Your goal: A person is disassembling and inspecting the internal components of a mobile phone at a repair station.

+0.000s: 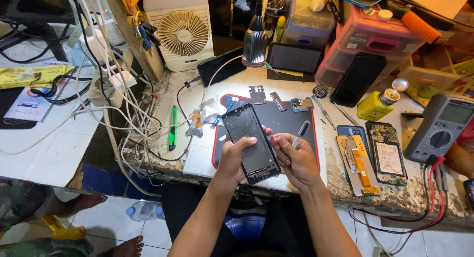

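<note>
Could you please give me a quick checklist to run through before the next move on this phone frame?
1. Phone frame held firmly: ok, left hand grips it above the black mat.
2. Tool ready: ok, right hand holds a small brush-like tool.
3. Loose parts on the mat: ok, small circuit board and metal plates lie apart from the frame.
4. Lamp aimed at the work: cannot tell.
5. Bench edge clutter: not ok, cables crowd the left side.

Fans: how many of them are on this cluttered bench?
1. A small cream-coloured fan stands at the back of the bench, left of the lamp head, beyond the phone frame the person is holding. Others could be hidden by clutter.
</note>
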